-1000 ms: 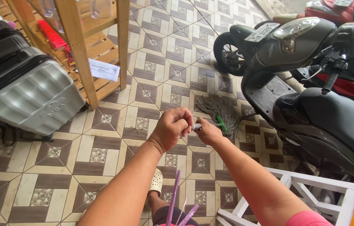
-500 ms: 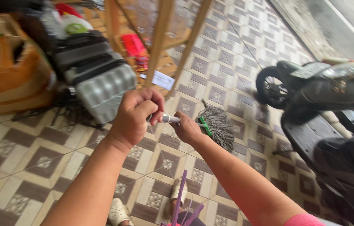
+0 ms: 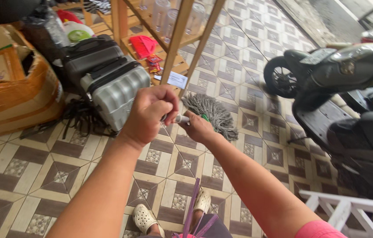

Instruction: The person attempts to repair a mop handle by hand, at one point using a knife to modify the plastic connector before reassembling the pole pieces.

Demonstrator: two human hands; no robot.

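Now, versus half a second earlier: left hand (image 3: 149, 115) fisted and right hand (image 3: 198, 128) pinching the mop handle (image 3: 181, 118), sitting lower in view; grey mop head (image 3: 211, 114) on tiles. Orange-brown taped carton (image 3: 12, 88) far left; white rectangular label (image 3: 177, 79) at shelf foot.

I see a home's entry or storage area: patterned tile floor (image 3: 41, 176), a parked dark scooter (image 3: 340, 101), a wooden shelf rack (image 3: 182, 35), a grey suitcase (image 3: 111, 83), a taped cardboard box (image 3: 10, 88), and a mop head (image 3: 213, 114).
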